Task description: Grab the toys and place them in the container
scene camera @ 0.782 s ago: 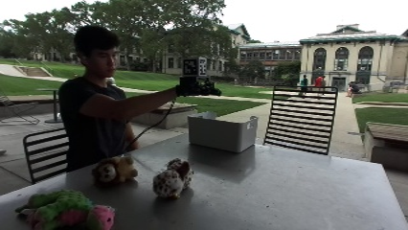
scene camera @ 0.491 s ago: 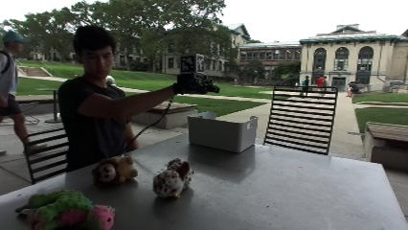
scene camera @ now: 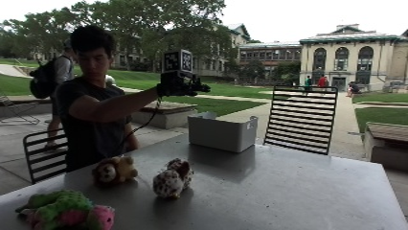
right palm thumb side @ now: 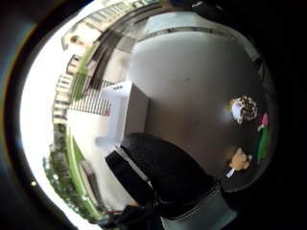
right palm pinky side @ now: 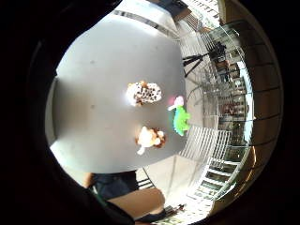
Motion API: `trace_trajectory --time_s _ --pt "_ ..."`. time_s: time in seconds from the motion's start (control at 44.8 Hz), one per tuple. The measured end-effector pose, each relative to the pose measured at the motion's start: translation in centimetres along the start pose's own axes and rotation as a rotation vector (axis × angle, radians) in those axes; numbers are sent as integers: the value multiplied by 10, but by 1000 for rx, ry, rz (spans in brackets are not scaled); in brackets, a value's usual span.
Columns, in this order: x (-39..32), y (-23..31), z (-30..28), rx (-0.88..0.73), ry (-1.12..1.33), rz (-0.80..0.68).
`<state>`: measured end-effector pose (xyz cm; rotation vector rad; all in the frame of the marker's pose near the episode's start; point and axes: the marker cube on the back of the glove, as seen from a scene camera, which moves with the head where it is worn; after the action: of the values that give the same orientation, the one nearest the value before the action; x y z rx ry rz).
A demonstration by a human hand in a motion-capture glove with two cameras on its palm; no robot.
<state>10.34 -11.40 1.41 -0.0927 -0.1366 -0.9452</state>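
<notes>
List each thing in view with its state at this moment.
Right hand: raised above the table, beside the container, holding no toy.
Container: upright on the table, open at the top; contents not visible.
Brown toy: on the table, untouched.
Spotted toy: on the table, beside the brown toy.
Green toy: lying near the table's edge.
Table: carries the container and all three toys.
</notes>
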Motion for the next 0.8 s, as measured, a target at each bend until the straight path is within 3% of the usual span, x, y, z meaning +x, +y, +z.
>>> trace_trajectory --time_s 0.223,0.38,0.804 --pt "86 -12 37 31 9 38" --pt "159 -18 90 -31 1 116" --pt "193 -20 210 -168 -56 133"
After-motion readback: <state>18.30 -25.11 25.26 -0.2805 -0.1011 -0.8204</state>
